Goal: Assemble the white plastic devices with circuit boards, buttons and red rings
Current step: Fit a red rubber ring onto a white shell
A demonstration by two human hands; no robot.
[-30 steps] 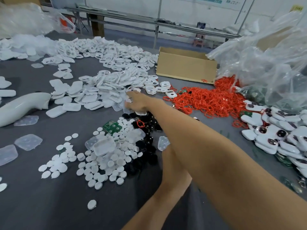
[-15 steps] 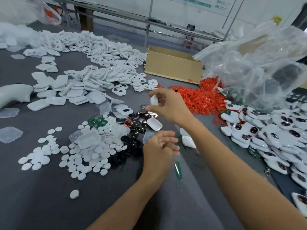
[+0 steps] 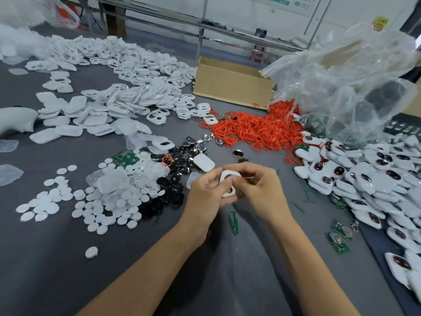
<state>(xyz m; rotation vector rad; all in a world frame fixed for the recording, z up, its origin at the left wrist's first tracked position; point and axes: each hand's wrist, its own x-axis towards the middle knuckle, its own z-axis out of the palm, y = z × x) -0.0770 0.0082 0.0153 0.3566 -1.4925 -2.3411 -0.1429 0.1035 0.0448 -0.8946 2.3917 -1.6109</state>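
on the grey tabletop (image 3: 57, 270), left side, loose white round buttons (image 3: 95, 201) lie spread beside a green circuit board (image 3: 126, 158) and a pile of black parts (image 3: 173, 181). centre: left hand (image 3: 205, 192) and right hand (image 3: 264, 190) meet just above the tabletop. both sets of fingers (image 3: 250, 171) curl narrow round one white shell (image 3: 229, 174) that has a window opening. a left fingertip seems to press into that opening. the hands cover the shell, so cannot tell if anything is seated inside.

risks, judged:
- the shell is small and pinched from both sides. a slip drops it into the black parts near the left hand, among look-alikes.
- a part pushed in skewed could jam or crack the thin frame.
- the buttons sit close to the left forearm, so a sweep would scatter them.
- the green slivers (image 3: 233, 221) near the wrists could get trapped in the case.
- the red rings (image 3: 255, 131) lie tangled in a heap further back. pulling one likely drags several.

containers: a cardboard box (image 3: 230, 87) stands behind the rings, open top, inside hidden from this angle. right of it is a clear plastic bag (image 3: 341, 83), crumpled, with dark stuff inside, cannot tell what. far right, finished white devices (image 3: 364, 176) heap loose on the tabletop, in no container.
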